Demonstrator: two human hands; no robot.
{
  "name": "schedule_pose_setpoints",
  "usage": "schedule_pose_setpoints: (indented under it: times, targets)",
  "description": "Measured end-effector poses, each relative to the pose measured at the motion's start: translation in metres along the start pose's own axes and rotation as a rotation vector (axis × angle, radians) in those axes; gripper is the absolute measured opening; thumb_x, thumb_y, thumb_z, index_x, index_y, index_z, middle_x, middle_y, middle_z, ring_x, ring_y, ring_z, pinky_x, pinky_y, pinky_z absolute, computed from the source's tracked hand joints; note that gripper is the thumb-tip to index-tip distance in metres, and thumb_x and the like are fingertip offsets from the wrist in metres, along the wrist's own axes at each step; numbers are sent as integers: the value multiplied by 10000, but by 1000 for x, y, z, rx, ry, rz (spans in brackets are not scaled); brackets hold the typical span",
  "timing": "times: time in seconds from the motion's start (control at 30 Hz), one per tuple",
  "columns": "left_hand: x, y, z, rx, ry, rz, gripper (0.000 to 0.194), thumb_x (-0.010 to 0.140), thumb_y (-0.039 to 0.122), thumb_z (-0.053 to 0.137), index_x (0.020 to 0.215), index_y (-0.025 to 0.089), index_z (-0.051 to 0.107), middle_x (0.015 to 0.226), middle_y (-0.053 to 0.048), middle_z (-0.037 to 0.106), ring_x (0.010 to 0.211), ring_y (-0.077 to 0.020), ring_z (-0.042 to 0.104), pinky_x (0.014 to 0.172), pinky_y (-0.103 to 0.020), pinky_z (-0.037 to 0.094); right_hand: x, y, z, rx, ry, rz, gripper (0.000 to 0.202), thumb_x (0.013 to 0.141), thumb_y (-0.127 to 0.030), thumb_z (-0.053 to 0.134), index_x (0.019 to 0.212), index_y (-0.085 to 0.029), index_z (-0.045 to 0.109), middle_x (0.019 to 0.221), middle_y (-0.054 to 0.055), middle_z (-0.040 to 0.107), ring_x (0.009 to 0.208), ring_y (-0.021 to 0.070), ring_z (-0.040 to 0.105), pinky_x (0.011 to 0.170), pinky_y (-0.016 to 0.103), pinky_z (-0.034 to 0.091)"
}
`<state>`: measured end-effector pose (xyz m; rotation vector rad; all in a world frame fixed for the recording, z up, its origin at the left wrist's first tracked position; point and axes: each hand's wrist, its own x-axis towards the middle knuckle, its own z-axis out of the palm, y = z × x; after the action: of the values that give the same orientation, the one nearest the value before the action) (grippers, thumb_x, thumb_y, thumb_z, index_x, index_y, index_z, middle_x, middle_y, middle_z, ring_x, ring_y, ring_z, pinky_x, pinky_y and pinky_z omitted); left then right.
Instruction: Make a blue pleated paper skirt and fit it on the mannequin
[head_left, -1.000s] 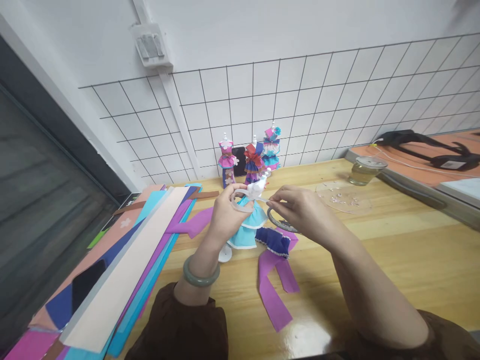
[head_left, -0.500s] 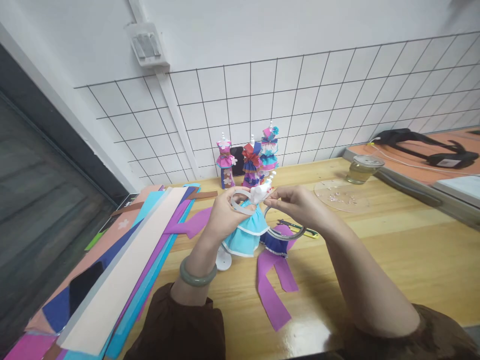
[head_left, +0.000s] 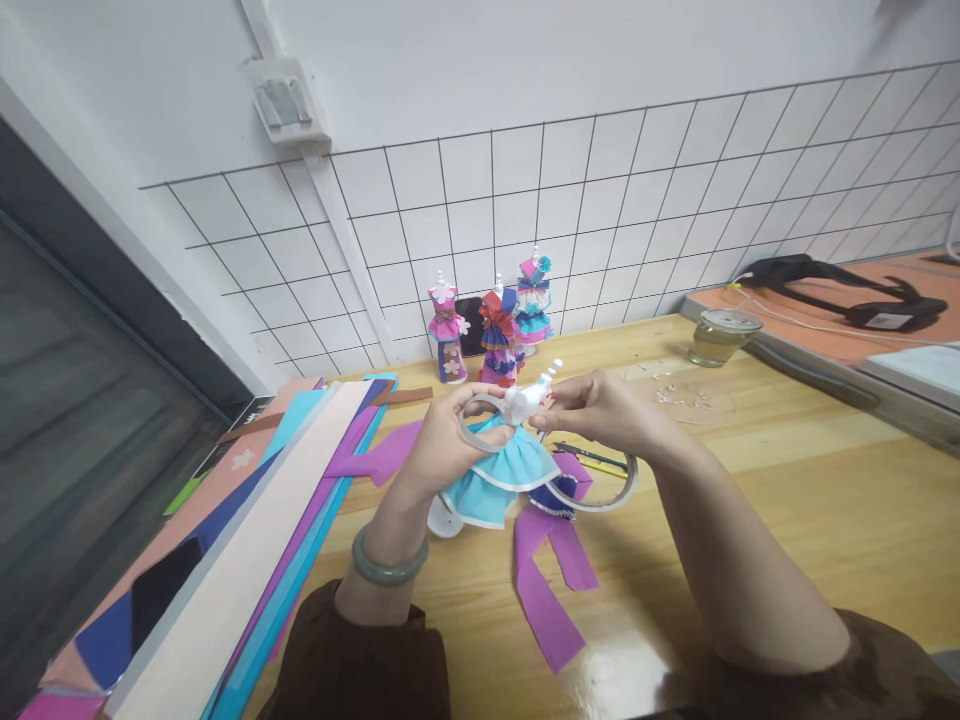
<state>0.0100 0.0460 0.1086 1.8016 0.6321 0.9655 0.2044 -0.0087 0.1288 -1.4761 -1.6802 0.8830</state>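
Note:
A miniature white dress form (head_left: 525, 403) leans to the right, dressed in a light blue tiered skirt (head_left: 506, 470) with white edging. My left hand (head_left: 439, 440) grips it around the waist, and a white ring, apparently a tape roll (head_left: 464, 428), stands at its thumb. Close against the form's right side, my right hand (head_left: 607, 412) has its fingers pinched together; what lies between them is hidden. Below that hand hangs a larger pale ring, perhaps another tape roll (head_left: 632, 485). The form's round white base (head_left: 444, 518) shows at lower left.
Purple fabric strips (head_left: 551, 625), a navy piece (head_left: 553, 498) and a yellow cutter (head_left: 604, 464) lie beneath my hands. Layered coloured sheets (head_left: 225, 530) cover the left side. Three dressed figures (head_left: 499, 330) stand behind. A lidded glass (head_left: 724, 338) and beads (head_left: 679, 392) are at right.
The dress form has tilted further right, and its skirt has turned and spread. The larger ring under my right hand has swung outward to the right and slightly down.

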Motion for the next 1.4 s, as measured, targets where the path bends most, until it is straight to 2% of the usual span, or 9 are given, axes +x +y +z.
schedule_pose_setpoints:
  times: [0.07, 0.23, 0.37, 0.53, 0.77, 0.97, 1.17, 1.23, 1.4]
  targets:
    - [-1, 3, 0, 11, -27, 11, 304, 667, 157, 669, 961, 163, 591, 1028, -79, 662, 933, -179, 638, 815, -299, 511, -1, -1, -3, 24, -51, -21, 258, 687, -408, 683, 834, -198, 711, 619, -14, 660, 490, 96, 511, 425, 213, 346]
    - [-3, 8, -6, 2, -88, -34, 317, 638, 131, 676, 944, 176, 604, 943, -55, 676, 915, -175, 638, 830, -309, 503, -3, 1, -6, 79, -161, -94, 232, 700, -380, 679, 802, -173, 702, 747, 23, 691, 660, 140, 590, 568, 246, 442]
    - [-1, 4, -10, -152, -124, -147, 354, 619, 148, 705, 955, 181, 599, 885, -48, 680, 870, -174, 643, 737, -267, 503, -3, 1, -7, 58, -156, -78, 260, 711, -417, 663, 766, -167, 706, 675, 14, 679, 614, 141, 589, 546, 250, 440]
    - [2, -6, -8, -452, -191, -292, 496, 597, 198, 747, 1053, 149, 559, 863, -80, 689, 731, -166, 642, 641, -256, 475, -3, 0, -7, 50, -140, -29, 286, 692, -448, 677, 765, -177, 729, 725, 32, 708, 649, 165, 612, 594, 277, 469]
    - [6, -13, -7, -585, -166, -296, 507, 568, 158, 761, 1031, 126, 560, 885, -96, 687, 709, -134, 621, 652, -242, 458, -2, -2, -5, 104, -158, -58, 306, 725, -455, 649, 850, -186, 722, 803, 38, 707, 717, 175, 619, 627, 282, 482]
    - [7, -19, -8, -540, -187, -274, 509, 562, 178, 770, 1031, 117, 579, 926, -107, 677, 802, -181, 632, 708, -281, 469, 0, -3, 1, 61, -128, -96, 351, 731, -482, 631, 924, -193, 684, 709, 16, 660, 630, 147, 572, 495, 243, 422]
    - [9, -20, -15, -382, -241, -198, 439, 649, 224, 719, 1062, 133, 601, 1042, -112, 647, 955, -205, 600, 845, -329, 444, 0, -2, 1, -1, -135, -111, 315, 776, -482, 585, 828, -177, 637, 683, 6, 622, 613, 128, 546, 541, 245, 423]
    - [10, -22, -14, -327, -224, -194, 351, 707, 290, 675, 1014, 130, 621, 987, -94, 652, 921, -187, 597, 844, -327, 438, 0, -3, 0, -17, -119, -116, 314, 774, -485, 588, 796, -175, 635, 685, 9, 630, 624, 131, 559, 556, 244, 428]
    - [14, -28, -11, -170, -99, -136, 286, 799, 404, 552, 818, 126, 615, 752, -24, 601, 727, -127, 555, 682, -254, 423, 1, -2, -1, -22, -119, -90, 334, 764, -506, 587, 791, -177, 636, 740, 37, 675, 696, 174, 612, 592, 264, 453]
